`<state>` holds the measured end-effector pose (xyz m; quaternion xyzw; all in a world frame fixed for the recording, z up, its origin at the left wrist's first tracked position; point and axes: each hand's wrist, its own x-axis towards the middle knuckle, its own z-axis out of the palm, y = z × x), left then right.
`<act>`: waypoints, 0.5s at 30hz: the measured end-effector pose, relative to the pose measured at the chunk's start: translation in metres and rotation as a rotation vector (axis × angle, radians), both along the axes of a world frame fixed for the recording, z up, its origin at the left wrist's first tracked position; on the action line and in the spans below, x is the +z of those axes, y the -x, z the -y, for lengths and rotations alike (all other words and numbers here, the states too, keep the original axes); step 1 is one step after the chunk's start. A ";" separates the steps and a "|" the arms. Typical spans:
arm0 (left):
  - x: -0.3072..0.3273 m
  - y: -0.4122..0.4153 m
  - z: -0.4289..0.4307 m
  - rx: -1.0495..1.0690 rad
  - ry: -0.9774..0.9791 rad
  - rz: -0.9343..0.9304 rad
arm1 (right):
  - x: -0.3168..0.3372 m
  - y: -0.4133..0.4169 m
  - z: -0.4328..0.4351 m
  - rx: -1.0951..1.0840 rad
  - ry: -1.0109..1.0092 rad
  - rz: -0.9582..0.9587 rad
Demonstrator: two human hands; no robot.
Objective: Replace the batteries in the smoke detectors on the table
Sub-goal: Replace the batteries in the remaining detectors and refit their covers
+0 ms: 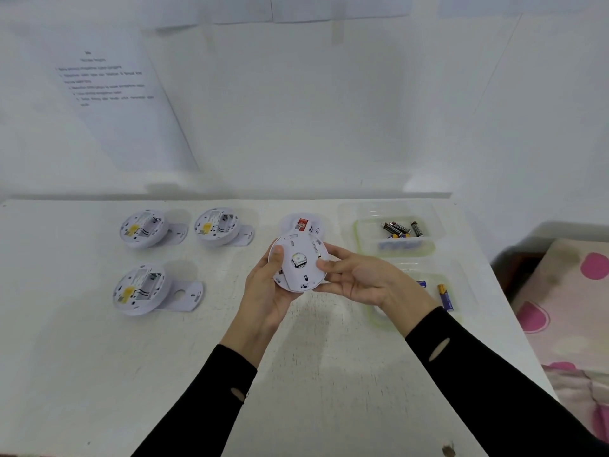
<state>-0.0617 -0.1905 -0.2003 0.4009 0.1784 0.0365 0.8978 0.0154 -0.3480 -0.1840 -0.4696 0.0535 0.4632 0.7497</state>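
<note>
I hold a round white smoke detector (298, 262) above the table, its back plate toward me. My left hand (265, 291) grips its left rim with the thumb on the plate. My right hand (357, 278) holds the right rim, thumb pressed near the centre. Three opened detectors lie to the left with their compartments showing: one (143, 228), a second (216, 226) and a third (138, 289), each beside its loose mounting plate. Another detector (304, 224) with a red label lies just behind the held one.
A clear tray (362, 225) at the back right holds several dark batteries (400, 228). A nearer tray (374, 316), partly hidden by my right wrist, holds a blue and yellow battery (445, 296). The table's right edge borders a pink patterned bed (573, 308). A printed sheet (112, 87) hangs on the wall.
</note>
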 end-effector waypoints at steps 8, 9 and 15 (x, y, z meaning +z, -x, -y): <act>-0.008 -0.004 -0.010 -0.079 -0.151 -0.024 | -0.001 0.008 0.000 -0.093 -0.029 0.176; -0.006 -0.004 -0.014 -0.128 -0.172 -0.057 | -0.001 0.011 0.000 -0.117 -0.015 0.243; 0.003 0.001 -0.040 -0.215 -0.196 -0.238 | -0.017 0.038 -0.006 -0.085 0.119 0.740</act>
